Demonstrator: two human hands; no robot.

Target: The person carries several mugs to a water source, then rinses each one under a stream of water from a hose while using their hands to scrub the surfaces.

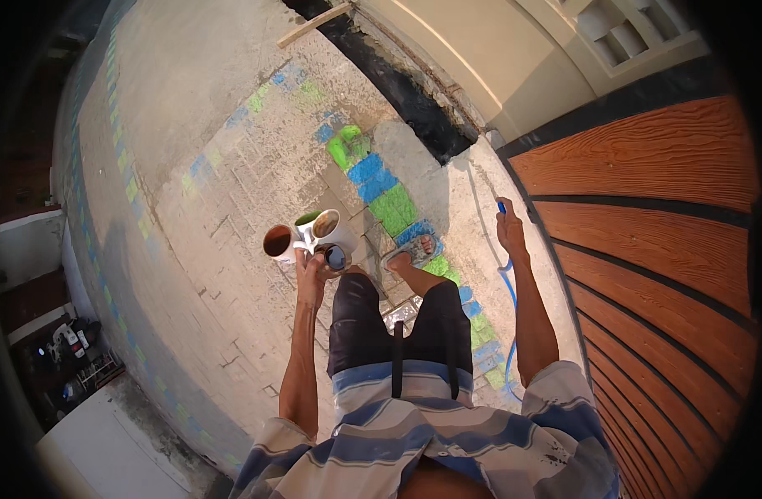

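My left hand (311, 274) is closed around the handles of several mugs bunched together. One white mug (278, 242) has a reddish-brown inside, another white mug (326, 223) looks brownish within, and a third mug (307, 218) shows green inside. A dark mug (332, 258) sits closest to my fingers; whether the mugs hold liquid I cannot tell. Off to the right, my right hand (509, 230) grips a blue hose (511, 287) near its end. The hose hangs down beside my forearm to the ground. A thin streak runs forward from the hose end, perhaps water.
Wet-looking paving (248, 179) with a band of blue and green painted blocks (393, 209) runs under my feet. An open dark drain (397, 108) lies ahead, a wooden plank (314, 25) across its far part. A brown slatted gate (638, 208) stands close on the right, beside a beige wall (472, 50).
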